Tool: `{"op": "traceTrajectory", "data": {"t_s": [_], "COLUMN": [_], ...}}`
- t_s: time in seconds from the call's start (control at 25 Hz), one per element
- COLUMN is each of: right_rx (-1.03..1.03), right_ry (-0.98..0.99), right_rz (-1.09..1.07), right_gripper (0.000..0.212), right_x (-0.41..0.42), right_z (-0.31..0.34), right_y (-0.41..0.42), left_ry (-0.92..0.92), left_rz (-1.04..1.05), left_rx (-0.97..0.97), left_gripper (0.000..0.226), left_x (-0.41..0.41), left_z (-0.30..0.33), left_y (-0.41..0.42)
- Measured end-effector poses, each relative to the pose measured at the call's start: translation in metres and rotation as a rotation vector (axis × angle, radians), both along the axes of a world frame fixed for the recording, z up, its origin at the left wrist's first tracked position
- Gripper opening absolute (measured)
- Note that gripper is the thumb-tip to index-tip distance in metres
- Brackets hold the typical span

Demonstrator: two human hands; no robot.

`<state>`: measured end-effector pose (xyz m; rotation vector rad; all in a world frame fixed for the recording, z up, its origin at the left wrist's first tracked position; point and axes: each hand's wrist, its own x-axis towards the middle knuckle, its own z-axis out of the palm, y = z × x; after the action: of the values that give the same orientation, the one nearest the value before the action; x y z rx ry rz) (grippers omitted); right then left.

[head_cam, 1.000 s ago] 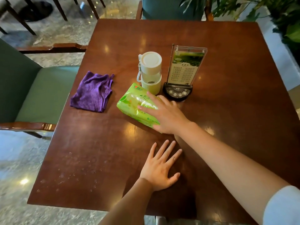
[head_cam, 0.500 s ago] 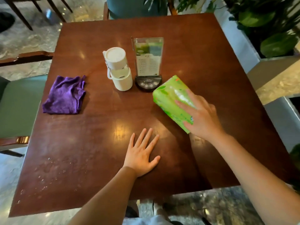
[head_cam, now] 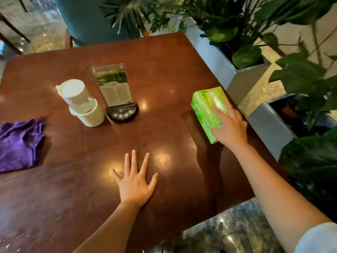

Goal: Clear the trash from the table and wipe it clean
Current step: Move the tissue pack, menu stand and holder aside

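My right hand [head_cam: 230,127] grips a green tissue pack [head_cam: 206,106] near the right edge of the dark wooden table [head_cam: 164,70]. The pack is tilted, and my fingers lie over its top. My left hand [head_cam: 135,179] rests flat on the table near the front, fingers spread, holding nothing. A crumpled purple cloth [head_cam: 18,143] lies at the table's left side. Small water drops [head_cam: 23,236] speckle the front left corner.
A white lidded cup [head_cam: 82,103] and a clear menu stand [head_cam: 116,92] on a black base stand mid-table. Grey planter boxes [head_cam: 218,63] with leafy plants line the right side. A teal chair [head_cam: 91,19] is at the far edge.
My right hand has carried the tissue pack from beside the cup across to the table's right edge. My left hand stays flat on the table. The view has swung right.
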<state>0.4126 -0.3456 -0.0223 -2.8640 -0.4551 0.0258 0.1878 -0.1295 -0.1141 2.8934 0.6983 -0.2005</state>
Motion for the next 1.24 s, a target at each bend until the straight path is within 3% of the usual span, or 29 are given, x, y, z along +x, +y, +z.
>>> {"op": "traceTrajectory", "data": {"t_s": [0.2,0.56,0.64,0.76,0.84,0.92,1.08,1.24], "right_rx": [-0.14,-0.204,-0.138,0.169,0.362,0.408,0.343,0.103], "right_ry": [0.065,0.055,-0.011,-0.146,-0.189,-0.209,-0.183,-0.28], "right_rz": [0.083,0.07,0.013,-0.032,0.097,0.315,0.609,0.759], "right_gripper": [0.076,0.079,0.079,0.07,0.066,0.065,0.072,0.071], "right_x": [0.021,0.039,0.029,0.012,0.005,0.004,0.012,0.022], "right_z": [-0.012,-0.006,-0.005,-0.004,0.005,0.021,0.064,0.079], "right_y": [-0.018,-0.01,0.002,0.035,0.074,0.124,0.218,0.263], "left_ry": [-0.044,-0.052,-0.058,-0.071,-0.082,-0.094,-0.112,-0.122], "left_rz": [-0.004,0.012,0.013,0.014,0.014,0.011,0.003,0.003], "left_rx": [0.019,0.047,0.051,0.05,0.046,0.047,0.045,0.033], "left_gripper": [0.07,0.07,0.07,0.071,0.071,0.071,0.072,0.074], "left_x": [-0.001,-0.002,-0.002,-0.001,-0.001,-0.002,-0.002,-0.001], "left_z": [-0.004,-0.008,-0.007,-0.007,-0.006,-0.007,-0.007,-0.006], "left_y": [-0.001,0.0,0.0,0.001,0.0,0.001,0.002,0.002]}}
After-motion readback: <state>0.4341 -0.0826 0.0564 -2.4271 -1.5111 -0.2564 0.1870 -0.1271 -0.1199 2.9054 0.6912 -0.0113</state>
